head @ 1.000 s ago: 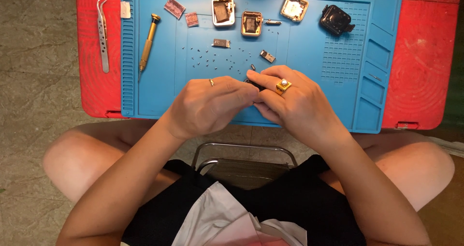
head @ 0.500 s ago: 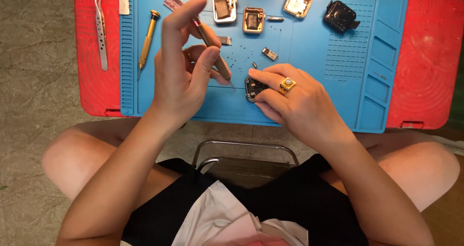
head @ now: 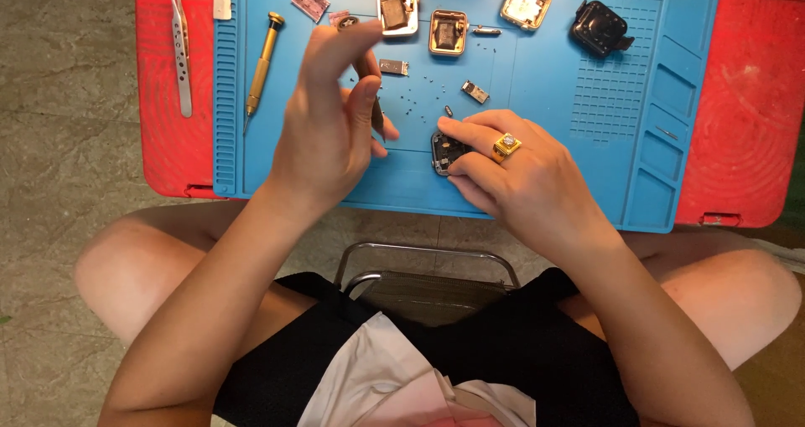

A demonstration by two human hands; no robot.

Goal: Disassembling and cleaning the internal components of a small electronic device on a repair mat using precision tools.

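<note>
The right hand (head: 520, 171) pinned a small dark watch case (head: 444, 152) to the blue mat (head: 537, 83) near centre; at nine o'clock, the left hand (head: 327, 134) gripped a screwdriver (head: 369, 83).

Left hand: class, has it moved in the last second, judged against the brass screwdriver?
Yes. The left hand has risen from beside the right hand toward the mat's far edge, closer to the brass screwdriver.

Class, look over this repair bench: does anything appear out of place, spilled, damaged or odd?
Tiny dark screws lie scattered loose on the blue mat, not gathered in any compartment. The tweezers lie off the mat on the red table. Otherwise, opened watch cases line the top in order; nothing looks broken.
</note>
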